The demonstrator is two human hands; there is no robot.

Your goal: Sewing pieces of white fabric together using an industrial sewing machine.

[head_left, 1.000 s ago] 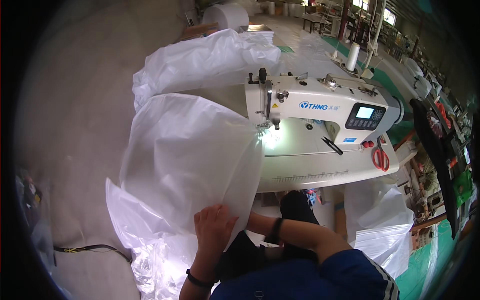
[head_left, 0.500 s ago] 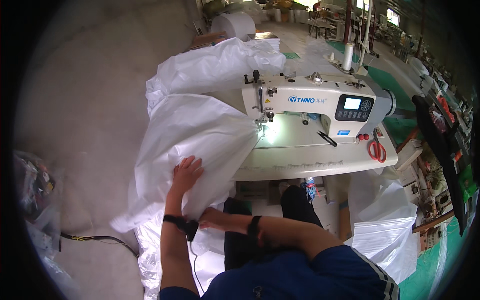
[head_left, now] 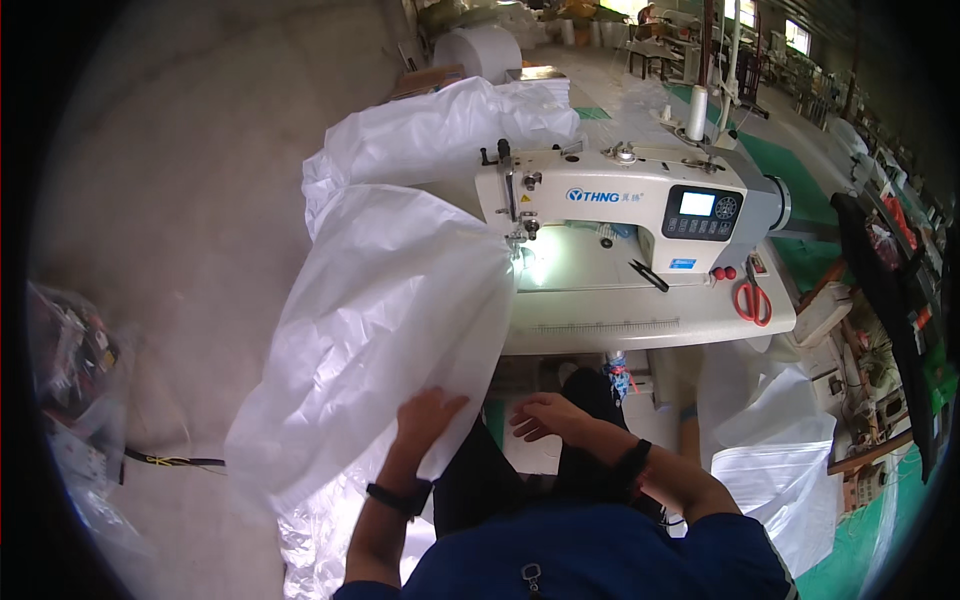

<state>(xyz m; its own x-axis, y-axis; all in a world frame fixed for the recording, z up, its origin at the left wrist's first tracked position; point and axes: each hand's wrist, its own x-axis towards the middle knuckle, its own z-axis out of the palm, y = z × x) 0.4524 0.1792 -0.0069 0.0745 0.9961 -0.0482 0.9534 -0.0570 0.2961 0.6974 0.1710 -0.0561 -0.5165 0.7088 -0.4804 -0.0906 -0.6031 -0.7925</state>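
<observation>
A large white sheet (head_left: 380,290), thin and slightly see-through, runs from the needle area of a white sewing machine (head_left: 600,190) down over the table's left side toward my lap. Its upper right corner lies at the lit presser foot (head_left: 520,245). My left hand (head_left: 428,418) rests on the sheet near its right lower edge, thumb apart, fingers partly hidden against the material. Over my lap, to the right of the sheet, my right hand (head_left: 548,415) hovers with its fingers apart and nothing in them.
Red-handled scissors (head_left: 752,302) and black thread snips (head_left: 650,275) lie on the machine table (head_left: 610,335). A thread cone (head_left: 697,115) stands behind the machine. More white sheeting (head_left: 430,135) is heaped beyond, and some hangs (head_left: 770,450) at lower right. A plastic bag (head_left: 75,370) sits far left.
My right hand has come away from the sheet and moved right, its fingers spreading. My left hand has slid down and right along the sheet, which now hangs smoother.
</observation>
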